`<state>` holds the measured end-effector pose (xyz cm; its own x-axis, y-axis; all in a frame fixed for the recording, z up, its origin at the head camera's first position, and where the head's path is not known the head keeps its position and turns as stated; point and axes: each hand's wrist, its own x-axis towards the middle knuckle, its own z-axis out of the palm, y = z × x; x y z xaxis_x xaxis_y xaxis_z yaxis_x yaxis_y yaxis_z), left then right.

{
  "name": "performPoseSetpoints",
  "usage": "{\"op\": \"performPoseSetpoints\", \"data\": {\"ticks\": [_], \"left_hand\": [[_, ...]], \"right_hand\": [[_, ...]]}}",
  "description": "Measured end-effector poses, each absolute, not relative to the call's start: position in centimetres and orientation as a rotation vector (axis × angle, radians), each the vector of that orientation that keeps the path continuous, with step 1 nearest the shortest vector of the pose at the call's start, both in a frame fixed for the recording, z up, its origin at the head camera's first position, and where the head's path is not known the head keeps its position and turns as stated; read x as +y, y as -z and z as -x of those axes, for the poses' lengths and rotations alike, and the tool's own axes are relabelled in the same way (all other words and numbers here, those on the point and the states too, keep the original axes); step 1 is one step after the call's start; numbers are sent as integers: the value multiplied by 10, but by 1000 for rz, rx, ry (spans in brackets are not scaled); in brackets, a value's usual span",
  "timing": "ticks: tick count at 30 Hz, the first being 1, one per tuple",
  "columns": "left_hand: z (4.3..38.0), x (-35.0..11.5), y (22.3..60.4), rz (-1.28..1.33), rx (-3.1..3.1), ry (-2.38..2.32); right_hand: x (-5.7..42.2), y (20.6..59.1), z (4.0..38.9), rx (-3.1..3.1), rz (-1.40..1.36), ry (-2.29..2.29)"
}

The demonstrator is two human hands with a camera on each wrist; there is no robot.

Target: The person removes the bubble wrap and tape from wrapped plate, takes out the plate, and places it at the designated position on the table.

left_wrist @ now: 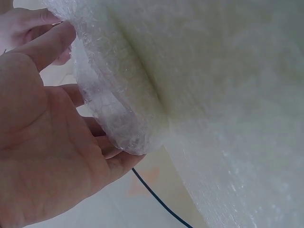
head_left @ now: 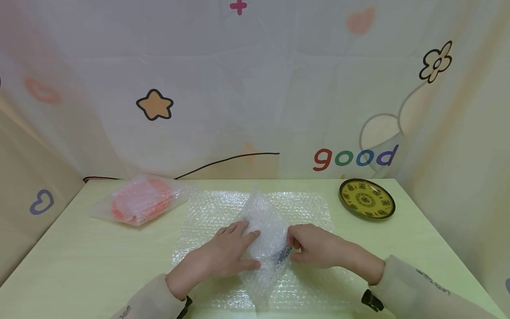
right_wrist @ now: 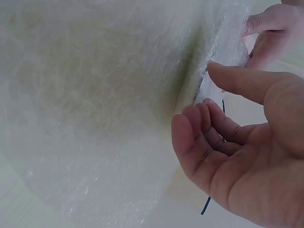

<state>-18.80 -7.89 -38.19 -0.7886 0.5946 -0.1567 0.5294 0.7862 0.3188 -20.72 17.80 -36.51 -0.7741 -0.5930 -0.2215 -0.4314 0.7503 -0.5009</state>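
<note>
A bundle of folded bubble wrap (head_left: 268, 226) lies in front of me, with pointed ends at its far and near sides. A dark patterned edge (head_left: 284, 255) shows at its right side; the rest of what is inside is hidden. My left hand (head_left: 231, 250) rests on the bundle's left part with fingers spread, and its fingertips lie along the wrap's edge in the left wrist view. At the right edge, my right hand (head_left: 316, 246) holds the wrap with curled fingers (right_wrist: 183, 137), its thumb touching the wrap beside the dark edge.
A flat bubble wrap sheet (head_left: 215, 206) spreads under the bundle on the pale green table (head_left: 131, 261). At the back left lies a clear packet (head_left: 143, 199) with pink-red contents. A yellow plate (head_left: 366, 199) with a dark rim sits at the back right. Printed curtains (head_left: 255, 97) enclose the table.
</note>
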Motion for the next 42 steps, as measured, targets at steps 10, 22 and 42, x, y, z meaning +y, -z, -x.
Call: {"op": "performPoseSetpoints", "data": {"ticks": [10, 22, 42], "left_hand": [[188, -79, 384, -891, 2744, -357], [187, -78, 384, -885, 2754, -320], [187, -76, 383, -888, 2759, -286]], "right_hand": [[174, 370, 206, 2595, 740, 647], [176, 373, 207, 2603, 859, 625], [174, 369, 209, 2575, 842, 558]]}}
